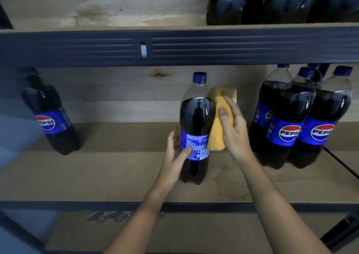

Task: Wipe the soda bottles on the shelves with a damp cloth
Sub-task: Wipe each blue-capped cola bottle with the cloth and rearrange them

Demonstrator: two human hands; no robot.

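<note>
- The soda bottle (196, 125) stands upright in the middle of the wooden shelf (116, 176), apart from the other bottles.
- The left hand (174, 156) holds it at the label, thumb in front and fingers curled behind.
- The right hand (233, 129) holds a yellow cloth (216, 135) against the bottle's right side.
- A group of bottles (291, 121) stands at the right, one bottle (50, 118) at the left.

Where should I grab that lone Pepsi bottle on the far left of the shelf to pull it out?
Probably at the narrower waist just above the label of the lone bottle, coming straight in from the front. It stands upright with bare shelf board around it, so your fingers can wrap both sides; the upper shelf rail hides its cap from above.
</note>
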